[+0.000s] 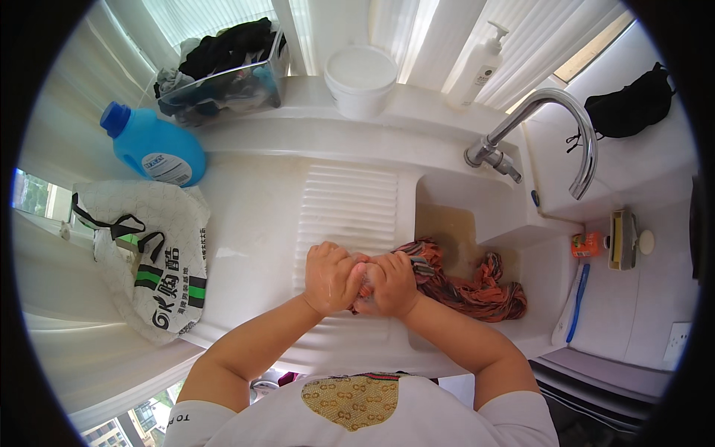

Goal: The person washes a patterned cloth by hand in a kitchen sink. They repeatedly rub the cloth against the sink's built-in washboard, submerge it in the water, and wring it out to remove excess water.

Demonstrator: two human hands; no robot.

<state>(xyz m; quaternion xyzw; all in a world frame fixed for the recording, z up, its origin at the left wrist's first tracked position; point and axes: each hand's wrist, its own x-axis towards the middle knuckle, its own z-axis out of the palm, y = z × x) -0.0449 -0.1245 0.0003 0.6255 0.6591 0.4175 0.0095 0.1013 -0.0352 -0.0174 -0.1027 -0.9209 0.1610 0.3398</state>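
Note:
Both fists are pressed close together over the ribbed washboard (349, 204) that is moulded into the white laundry sink. My left hand (332, 279) grips one end of a wet, striped orange-and-dark cloth (469, 293). Right beside it, my right hand (394, 284) is closed around the same cloth, and suds show on the fingers. From there the cloth trails over the basin's edge, twisted, into the sink basin (466, 193), where it lies in murky brownish water (447, 223). The part inside my fists is mostly hidden.
A chrome faucet (586, 139) arches over the basin's right side. On the left are a blue detergent bottle (159, 148) and a white printed bag (151, 223). Behind stand a clear bin of clothes (223, 92), a lidded white bucket (360, 81) and a pump bottle (480, 72).

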